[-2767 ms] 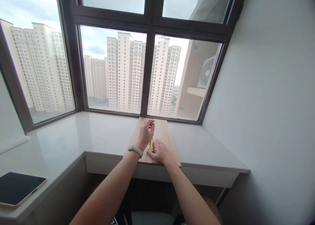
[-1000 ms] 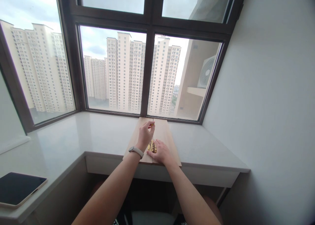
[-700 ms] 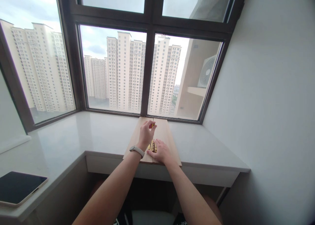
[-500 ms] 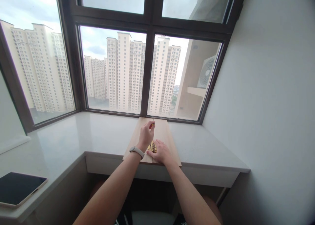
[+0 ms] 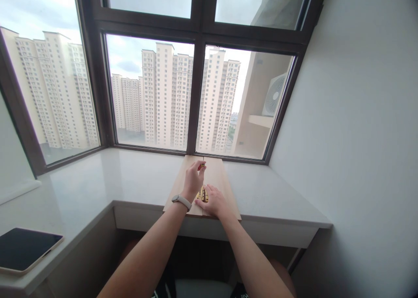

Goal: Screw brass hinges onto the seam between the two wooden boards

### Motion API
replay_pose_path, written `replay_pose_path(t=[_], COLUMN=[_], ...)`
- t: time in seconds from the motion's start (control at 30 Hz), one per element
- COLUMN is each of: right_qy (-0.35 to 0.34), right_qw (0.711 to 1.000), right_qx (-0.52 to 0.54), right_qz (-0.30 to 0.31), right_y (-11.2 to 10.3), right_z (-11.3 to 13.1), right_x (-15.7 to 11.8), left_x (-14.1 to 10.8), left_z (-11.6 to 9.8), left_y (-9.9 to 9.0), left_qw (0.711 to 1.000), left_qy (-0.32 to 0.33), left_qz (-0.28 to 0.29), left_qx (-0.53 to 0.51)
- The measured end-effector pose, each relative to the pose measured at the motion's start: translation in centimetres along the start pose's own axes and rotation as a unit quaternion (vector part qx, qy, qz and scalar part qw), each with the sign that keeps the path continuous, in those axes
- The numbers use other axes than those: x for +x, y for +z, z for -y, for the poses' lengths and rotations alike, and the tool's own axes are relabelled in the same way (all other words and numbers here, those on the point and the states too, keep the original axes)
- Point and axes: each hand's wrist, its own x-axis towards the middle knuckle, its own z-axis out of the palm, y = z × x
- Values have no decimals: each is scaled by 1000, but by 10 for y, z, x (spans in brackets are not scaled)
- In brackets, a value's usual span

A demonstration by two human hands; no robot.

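Note:
Two pale wooden boards (image 5: pixel 222 185) lie side by side, with a dark seam running away from me between them. Near their front end, an ornate brass-coloured hinge (image 5: pixel 203 195) sits across the seam. The thumb and index finger of my right hand (image 5: pixel 214 201) close around this hinge, the other fingers resting on the right board. Farther along the seam, my left hand (image 5: pixel 195 176), with a pale watch band at its wrist, pinches a smaller brass-coloured hinge (image 5: pixel 202 165) between thumb and fingertips. My fingers partly cover both hinges.
The boards rest on a white windowsill counter (image 5: pixel 261 193), their near ends reaching its front edge. Dark window frames (image 5: pixel 192 93) rise just behind. A tablet (image 5: pixel 28 248) lies at the lower left, and a white wall (image 5: pixel 359 115) bounds the right side.
The small hinge in my left fingertips is turned slightly and shows a little differently. My right hand has stayed in place, and the boards have not moved.

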Motion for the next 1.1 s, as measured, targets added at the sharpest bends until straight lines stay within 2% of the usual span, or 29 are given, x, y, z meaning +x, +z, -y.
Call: replay_pose_path(t=[0.33,1.1], right_qy=[-5,13], right_qw=[1000,1000], right_qx=[3,6], right_qz=[-3,14], right_y=[-4,-7], right_z=[3,6], right_x=[-2,-2], left_x=[2,2], left_z=[-2,-4], left_y=[0,-3], left_qw=[1000,1000], left_qy=[8,9], left_qz=[-19,-7], left_qx=[4,10])
